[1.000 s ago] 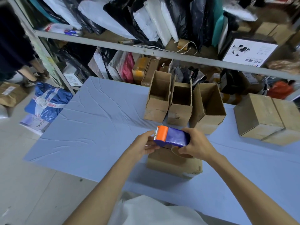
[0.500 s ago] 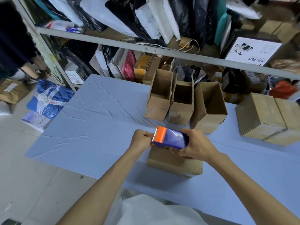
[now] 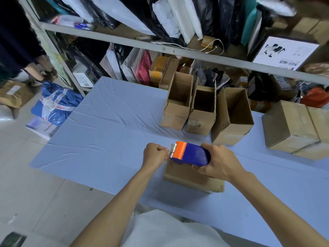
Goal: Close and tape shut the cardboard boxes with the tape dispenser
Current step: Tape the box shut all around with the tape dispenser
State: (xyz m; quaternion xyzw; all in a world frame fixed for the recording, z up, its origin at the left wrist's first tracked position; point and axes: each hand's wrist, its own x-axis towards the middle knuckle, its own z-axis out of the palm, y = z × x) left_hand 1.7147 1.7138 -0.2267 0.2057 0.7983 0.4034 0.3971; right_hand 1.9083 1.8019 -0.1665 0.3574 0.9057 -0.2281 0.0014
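Since a second ago the left hand [image 3: 154,154] has closed from loosely spread fingers into a tight curl, and it now pinches the tape end [image 3: 172,147] at the dispenser's toothed edge. At far left another person [image 3: 17,41] stands on the floor by a brown parcel [image 3: 12,93] with a white label too small to read. Beside it lies a blue plastic-wrapped parcel [image 3: 57,106] crossed by printed white tape, resting on a white pack [image 3: 42,128] whose upside-down lettering is only partly legible. A blue cloth covers the tabletop [image 3: 106,132]. Just right of the left hand is the tape dispenser [image 3: 191,154], dark blue with an orange cutter end. The right hand [image 3: 219,163] holds it off the surface, fingers wrapped round its body. Directly under both hands, near the front edge of the tabletop, sits a closed cardboard box [image 3: 188,177]. Behind it three open cardboard boxes [image 3: 176,111] [image 3: 202,114] [image 3: 231,120] stand side by side, flaps up. On the metal shelf [image 3: 124,41] at upper right leans a white sign [image 3: 284,52] with black ink marks and a line of upside-down Chinese characters. Two closed cardboard boxes [image 3: 290,125] rest touching each other at the right end of the tabletop.
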